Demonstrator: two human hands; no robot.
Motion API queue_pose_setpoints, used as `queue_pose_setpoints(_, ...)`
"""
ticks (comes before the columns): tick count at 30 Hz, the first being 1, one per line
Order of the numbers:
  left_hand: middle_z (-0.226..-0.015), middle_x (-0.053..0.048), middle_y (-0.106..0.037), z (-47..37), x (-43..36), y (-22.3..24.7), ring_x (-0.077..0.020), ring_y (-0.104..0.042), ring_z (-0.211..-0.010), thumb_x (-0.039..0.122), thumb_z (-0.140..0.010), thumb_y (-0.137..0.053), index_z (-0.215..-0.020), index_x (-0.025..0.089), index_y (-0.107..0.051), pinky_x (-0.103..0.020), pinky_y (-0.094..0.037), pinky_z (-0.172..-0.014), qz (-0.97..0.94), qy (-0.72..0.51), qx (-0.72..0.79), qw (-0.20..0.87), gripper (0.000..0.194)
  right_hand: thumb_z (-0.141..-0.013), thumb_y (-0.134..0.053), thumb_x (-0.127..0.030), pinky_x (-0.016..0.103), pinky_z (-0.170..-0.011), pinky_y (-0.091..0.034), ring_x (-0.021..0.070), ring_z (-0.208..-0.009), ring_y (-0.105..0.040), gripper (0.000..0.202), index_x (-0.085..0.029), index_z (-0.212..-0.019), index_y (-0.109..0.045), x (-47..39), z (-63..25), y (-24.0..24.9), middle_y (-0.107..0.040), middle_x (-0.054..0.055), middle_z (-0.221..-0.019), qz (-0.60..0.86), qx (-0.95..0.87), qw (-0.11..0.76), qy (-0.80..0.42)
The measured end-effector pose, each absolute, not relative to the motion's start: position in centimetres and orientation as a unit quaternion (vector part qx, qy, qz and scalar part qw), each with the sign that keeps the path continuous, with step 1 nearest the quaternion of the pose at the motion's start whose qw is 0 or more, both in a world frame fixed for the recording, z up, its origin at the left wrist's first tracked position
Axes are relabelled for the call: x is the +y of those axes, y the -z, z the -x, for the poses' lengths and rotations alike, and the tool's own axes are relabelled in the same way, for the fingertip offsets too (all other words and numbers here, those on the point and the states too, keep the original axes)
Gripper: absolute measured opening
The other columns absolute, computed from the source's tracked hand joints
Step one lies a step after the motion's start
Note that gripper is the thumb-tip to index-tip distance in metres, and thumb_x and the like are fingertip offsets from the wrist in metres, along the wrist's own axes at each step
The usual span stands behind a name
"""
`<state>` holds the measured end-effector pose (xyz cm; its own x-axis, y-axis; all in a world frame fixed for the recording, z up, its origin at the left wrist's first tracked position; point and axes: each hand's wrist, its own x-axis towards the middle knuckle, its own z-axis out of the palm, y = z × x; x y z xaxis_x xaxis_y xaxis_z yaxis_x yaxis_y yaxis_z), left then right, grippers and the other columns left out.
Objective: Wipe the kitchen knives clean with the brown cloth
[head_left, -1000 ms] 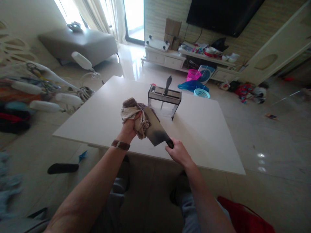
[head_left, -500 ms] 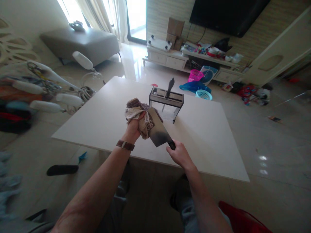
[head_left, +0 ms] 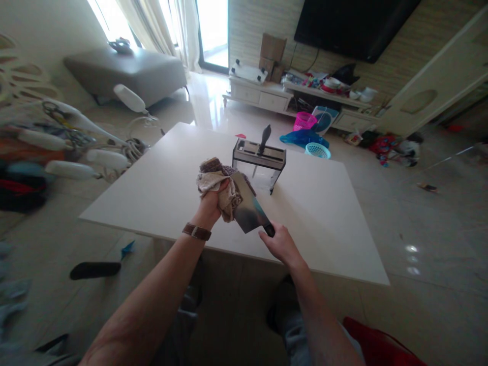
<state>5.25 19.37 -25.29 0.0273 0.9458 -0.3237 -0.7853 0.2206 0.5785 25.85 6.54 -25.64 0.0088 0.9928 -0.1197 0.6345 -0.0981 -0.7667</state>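
My right hand (head_left: 281,242) is closed around the dark handle of a cleaver (head_left: 248,209), its broad blade pointing up and left over the table. A bunched beige and brown cloth (head_left: 213,182) is gripped in my left hand (head_left: 212,204) and lies against the left part of the blade. Some of my left fingers are hidden by the cloth. Just beyond the blade stands a knife block (head_left: 259,155) with clear sides and a slotted top. One black-handled knife (head_left: 266,138) sticks up out of it.
Both hands are above a white table (head_left: 320,218). A grey bench (head_left: 125,71) stands by the window, and a low white cabinet (head_left: 263,100) runs beneath a television (head_left: 351,25). Plastic baskets, one pink (head_left: 304,121) and one light blue (head_left: 317,150), are on the floor behind the table.
The view has shifted very slightly. My hands, the cloth and the cleaver keep nearly the same places, and a bluish sheen now shows on the blade.
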Motion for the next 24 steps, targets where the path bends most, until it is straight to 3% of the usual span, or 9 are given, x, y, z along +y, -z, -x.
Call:
queue_pose_setpoints(10,-0.097,-0.008,-0.080,-5.8,19.0,25.0,-0.0214,-0.078,-0.087,0.015,-0.068,-0.089,-0.106,0.016,-0.071,-0.037,-0.063,-0.089,-0.122,-0.602,0.347,0.709,0.042,-0.085,-0.062,-0.036,0.026,-0.062,-0.033,0.0144,-0.064,-0.047,0.019,-0.020,-0.075,-0.060,6.6,-25.4,25.6,-0.055,-0.002,-0.066,0.673,-0.613,0.264,-0.319)
queue_pose_setpoints(18,-0.092,-0.005,-0.079,-6.2,18.5,24.5,-0.0217,-0.077,-0.090,0.011,-0.064,-0.090,-0.098,0.016,-0.072,-0.036,-0.063,-0.091,-0.133,-0.618,0.357,0.687,0.039,-0.089,-0.058,-0.040,0.027,-0.066,-0.036,0.0171,-0.070,-0.054,0.024,-0.018,-0.087,-0.068,6.5,-25.1,25.9,-0.063,0.002,-0.075,0.673,-0.607,0.270,-0.324)
queue_pose_setpoints(24,-0.098,-0.007,-0.080,-6.8,18.3,24.7,-0.0218,-0.077,-0.089,0.012,-0.062,-0.092,-0.097,0.015,-0.073,-0.037,-0.061,-0.092,-0.142,-0.602,0.347,0.705,0.041,-0.089,-0.058,-0.047,0.027,-0.061,-0.033,0.0161,-0.064,-0.049,0.029,-0.019,-0.083,-0.063,6.4,-24.5,26.1,-0.056,-0.001,-0.067,0.684,-0.578,0.294,-0.333)
